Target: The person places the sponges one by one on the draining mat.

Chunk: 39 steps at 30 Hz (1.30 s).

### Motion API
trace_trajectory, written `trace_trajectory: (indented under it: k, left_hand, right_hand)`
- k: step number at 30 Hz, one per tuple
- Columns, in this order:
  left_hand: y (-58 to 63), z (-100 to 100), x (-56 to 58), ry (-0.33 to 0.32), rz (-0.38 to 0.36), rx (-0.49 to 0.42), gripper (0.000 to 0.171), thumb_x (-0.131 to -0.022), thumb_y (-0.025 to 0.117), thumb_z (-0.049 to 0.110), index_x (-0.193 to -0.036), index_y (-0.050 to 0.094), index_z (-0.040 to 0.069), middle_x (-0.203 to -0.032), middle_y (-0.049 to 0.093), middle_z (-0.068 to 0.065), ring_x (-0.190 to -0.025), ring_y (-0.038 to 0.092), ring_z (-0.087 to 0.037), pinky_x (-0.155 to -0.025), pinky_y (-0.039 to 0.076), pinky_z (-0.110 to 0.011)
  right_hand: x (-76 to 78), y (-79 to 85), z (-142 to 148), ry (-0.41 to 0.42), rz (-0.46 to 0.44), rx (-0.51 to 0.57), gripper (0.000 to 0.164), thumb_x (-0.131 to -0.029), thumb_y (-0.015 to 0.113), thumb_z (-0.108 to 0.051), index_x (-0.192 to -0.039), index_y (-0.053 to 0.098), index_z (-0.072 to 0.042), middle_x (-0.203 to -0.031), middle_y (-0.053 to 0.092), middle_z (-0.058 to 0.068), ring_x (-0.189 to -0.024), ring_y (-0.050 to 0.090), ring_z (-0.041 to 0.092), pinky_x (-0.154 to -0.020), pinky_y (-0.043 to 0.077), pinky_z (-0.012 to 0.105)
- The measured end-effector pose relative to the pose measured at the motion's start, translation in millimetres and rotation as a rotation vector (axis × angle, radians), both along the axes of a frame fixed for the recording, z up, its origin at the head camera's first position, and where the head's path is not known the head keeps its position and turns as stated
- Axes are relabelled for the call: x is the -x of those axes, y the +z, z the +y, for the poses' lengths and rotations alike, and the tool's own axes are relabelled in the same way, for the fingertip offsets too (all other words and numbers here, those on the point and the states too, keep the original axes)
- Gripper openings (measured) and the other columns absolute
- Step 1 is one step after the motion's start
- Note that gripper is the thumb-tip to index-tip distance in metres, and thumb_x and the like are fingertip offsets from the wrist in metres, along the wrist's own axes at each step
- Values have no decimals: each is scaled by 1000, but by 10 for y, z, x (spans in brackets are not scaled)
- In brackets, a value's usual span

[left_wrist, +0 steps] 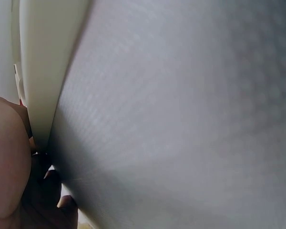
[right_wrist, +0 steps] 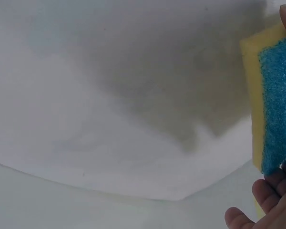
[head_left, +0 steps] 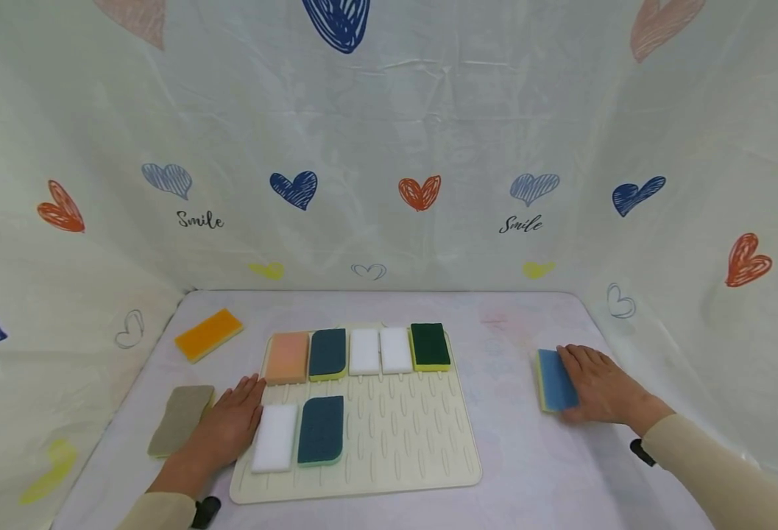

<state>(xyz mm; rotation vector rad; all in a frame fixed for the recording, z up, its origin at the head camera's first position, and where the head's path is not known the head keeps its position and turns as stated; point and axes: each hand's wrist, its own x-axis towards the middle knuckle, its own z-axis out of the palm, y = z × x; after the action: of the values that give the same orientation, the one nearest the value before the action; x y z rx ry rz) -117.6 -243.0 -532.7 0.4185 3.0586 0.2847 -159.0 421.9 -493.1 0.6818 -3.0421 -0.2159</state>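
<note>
My right hand [head_left: 603, 386] holds a blue-and-yellow sponge [head_left: 556, 379] at the right of the table. In the right wrist view, thumb and fingers grip opposite ends of this sponge [right_wrist: 279, 105], and a shadow falls on the table beside it. My left hand [head_left: 226, 425] rests at the left edge of a cream ridged mat [head_left: 415, 449], its fingers fairly straight. The left wrist view has the mat's edge [left_wrist: 50, 57] close beside that hand. Just left of the hand lies a grey-brown sponge [head_left: 179, 419], partly covered by it.
On the mat's back row are a peach sponge [head_left: 287, 358], a dark blue-grey one [head_left: 327, 352], two white ones and a green one [head_left: 430, 346]. A white sponge [head_left: 274, 438] and another blue-grey sponge [head_left: 321, 430] lie in front. An orange sponge [head_left: 208, 335] lies back left.
</note>
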Motion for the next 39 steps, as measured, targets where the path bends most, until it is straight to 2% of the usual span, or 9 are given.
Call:
trace_trajectory:
  k: [5, 12, 20, 28, 32, 39]
  left_hand:
    - [-12, -8, -3, 6, -8, -1, 54, -108, 57, 18, -153, 46, -10, -159, 45, -32, -148, 43, -50, -120, 36, -65]
    - [-10, -8, -7, 13, -13, 9, 55, -107, 58, 18, -153, 46, -10, -159, 45, -31, -148, 43, -50, -120, 36, -65]
    - [6, -10, -10, 8, -15, 14, 54, -108, 57, 19, -153, 46, -10, -159, 45, -31, -148, 43, -49, -120, 37, -65]
    - [-2, -11, -16, 13, -13, 15, 55, -108, 57, 19, -153, 45, -9, -160, 44, -31, -148, 43, -49, -121, 36, -65]
    - [14, 2, -13, 14, -16, 11, 55, -107, 58, 19, -153, 45, -9, -160, 44, -31, -148, 43, -50, -121, 36, -65]
    - [20, 6, 5, 20, -31, 29, 55, -109, 56, 21, -154, 44, -9, -161, 43, -31, -149, 42, -49, -122, 35, -64]
  right_hand:
    - [81, 23, -47, 22, 100, 5, 116, -72, 87, -65, -147, 41, 11, -140, 51, 31, -130, 49, 47, -111, 45, 66]
    - [155, 44, -203, 38, 167, 40, 116, -69, 89, -66, -145, 44, 10, -137, 52, 28, -127, 50, 45, -109, 47, 64]
    - [185, 114, -468, 52, 154, 28, 118, -71, 86, -68, -148, 42, 8, -141, 50, 28, -132, 48, 44, -112, 46, 63]
    - [211, 139, -771, 128, 206, -17, 120, -69, 83, -74, -148, 44, 8, -139, 53, 24, -130, 51, 40, -108, 51, 56]
    - [212, 166, -919, 152, 204, -14, 121, -70, 82, -76, -148, 45, 8, -140, 53, 23, -130, 50, 39, -108, 50, 56]
    - [211, 231, -1154, 155, 195, -28, 123, -69, 80, -79, -151, 44, 5, -145, 52, 22, -133, 50, 39, -113, 48, 56]
